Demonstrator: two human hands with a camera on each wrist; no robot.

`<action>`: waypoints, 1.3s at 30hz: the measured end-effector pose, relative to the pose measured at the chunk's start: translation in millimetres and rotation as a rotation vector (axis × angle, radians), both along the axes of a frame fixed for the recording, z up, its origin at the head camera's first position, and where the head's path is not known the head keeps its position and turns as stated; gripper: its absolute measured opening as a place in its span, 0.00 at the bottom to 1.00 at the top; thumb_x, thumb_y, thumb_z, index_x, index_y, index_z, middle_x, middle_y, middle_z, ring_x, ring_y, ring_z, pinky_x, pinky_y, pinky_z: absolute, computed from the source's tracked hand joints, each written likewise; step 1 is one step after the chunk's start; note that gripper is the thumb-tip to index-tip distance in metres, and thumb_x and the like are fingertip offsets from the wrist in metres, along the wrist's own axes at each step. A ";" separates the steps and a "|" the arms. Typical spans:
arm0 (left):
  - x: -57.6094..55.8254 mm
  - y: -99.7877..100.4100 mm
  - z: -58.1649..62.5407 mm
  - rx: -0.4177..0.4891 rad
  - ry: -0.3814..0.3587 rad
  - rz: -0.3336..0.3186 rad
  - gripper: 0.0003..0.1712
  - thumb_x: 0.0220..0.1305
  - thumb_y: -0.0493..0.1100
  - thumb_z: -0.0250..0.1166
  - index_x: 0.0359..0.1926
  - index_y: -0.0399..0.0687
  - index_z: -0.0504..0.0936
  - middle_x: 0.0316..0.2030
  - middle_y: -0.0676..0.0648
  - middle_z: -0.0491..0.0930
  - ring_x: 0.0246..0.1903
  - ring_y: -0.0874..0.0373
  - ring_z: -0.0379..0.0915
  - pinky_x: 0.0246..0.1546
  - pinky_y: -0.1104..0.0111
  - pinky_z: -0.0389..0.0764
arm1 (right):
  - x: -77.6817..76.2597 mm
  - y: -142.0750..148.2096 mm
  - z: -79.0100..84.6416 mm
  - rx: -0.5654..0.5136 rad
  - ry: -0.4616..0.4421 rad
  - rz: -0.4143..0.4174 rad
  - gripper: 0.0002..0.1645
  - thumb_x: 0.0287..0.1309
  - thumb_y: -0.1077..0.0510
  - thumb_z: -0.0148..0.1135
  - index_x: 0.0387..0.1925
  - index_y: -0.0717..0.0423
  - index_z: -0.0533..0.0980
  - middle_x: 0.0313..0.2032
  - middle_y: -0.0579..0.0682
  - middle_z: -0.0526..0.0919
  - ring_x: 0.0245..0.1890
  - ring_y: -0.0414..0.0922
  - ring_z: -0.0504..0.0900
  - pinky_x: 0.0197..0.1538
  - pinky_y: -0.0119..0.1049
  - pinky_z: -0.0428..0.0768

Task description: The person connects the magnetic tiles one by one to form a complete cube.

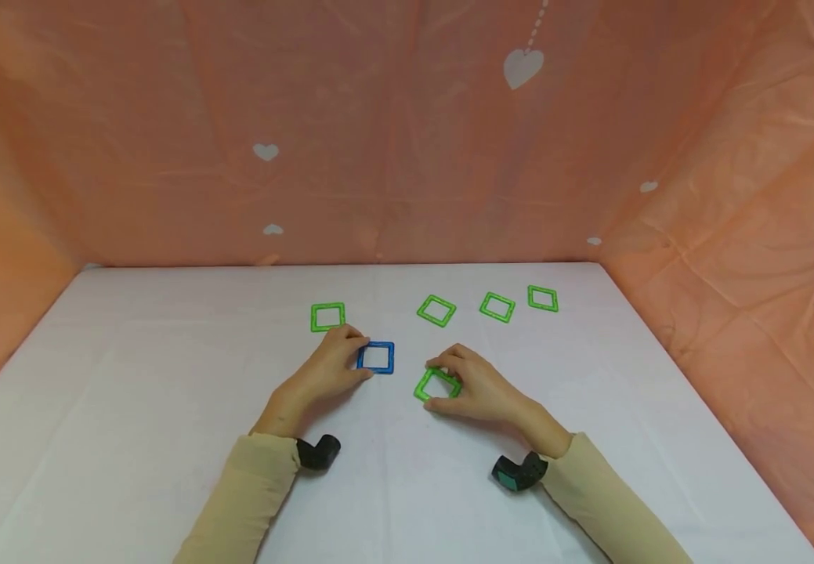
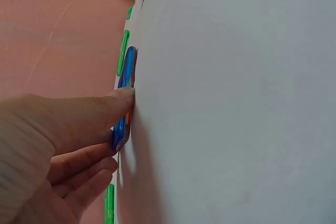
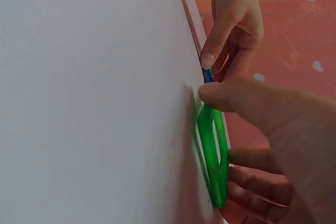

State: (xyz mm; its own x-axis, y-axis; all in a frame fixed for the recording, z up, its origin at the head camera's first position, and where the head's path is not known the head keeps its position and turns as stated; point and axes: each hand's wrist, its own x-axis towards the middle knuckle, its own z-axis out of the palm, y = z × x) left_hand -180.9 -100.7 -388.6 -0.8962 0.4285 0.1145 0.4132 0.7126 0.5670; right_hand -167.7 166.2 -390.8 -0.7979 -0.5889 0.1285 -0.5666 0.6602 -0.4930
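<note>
Left hand: Thumb and fingers of a person's left hand (image 1: 329, 368) pinch a blue square (image 1: 391, 359) by its left side, near the middle of the white tabletop (image 1: 132, 392).
Right hand: Opposite, the right hand (image 1: 480, 388) pinches a green square (image 1: 421, 381) between thumb and fingers, to the right of the blue one and a little nearer the person; a gap parts the two. From where I stand, I cannot tell whether it touches the tabletop.
Back row: A lone green frame (image 1: 313, 319) lies just beyond the left hand, while three green frames (image 1: 501, 298) spread out farther right, well apart from the hands.
Wrists: Black devices (image 1: 318, 453) jut from the cuffs of tan sleeves (image 1: 244, 489).
Backdrop: Orange-pink cloth (image 1: 378, 133) dotted with white hearts (image 1: 523, 68) hangs behind the tabletop.
</note>
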 end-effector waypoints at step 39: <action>8.1 1.6 2.0 0.026 -0.037 0.067 0.30 0.54 0.36 0.71 0.55 0.23 0.74 0.49 0.36 0.74 0.52 0.44 0.70 0.56 0.54 0.71 | -36.3 -26.8 -4.2 -0.490 -0.124 -0.080 0.35 0.48 0.65 0.70 0.59 0.67 0.71 0.53 0.62 0.76 0.52 0.57 0.78 0.53 0.51 0.76</action>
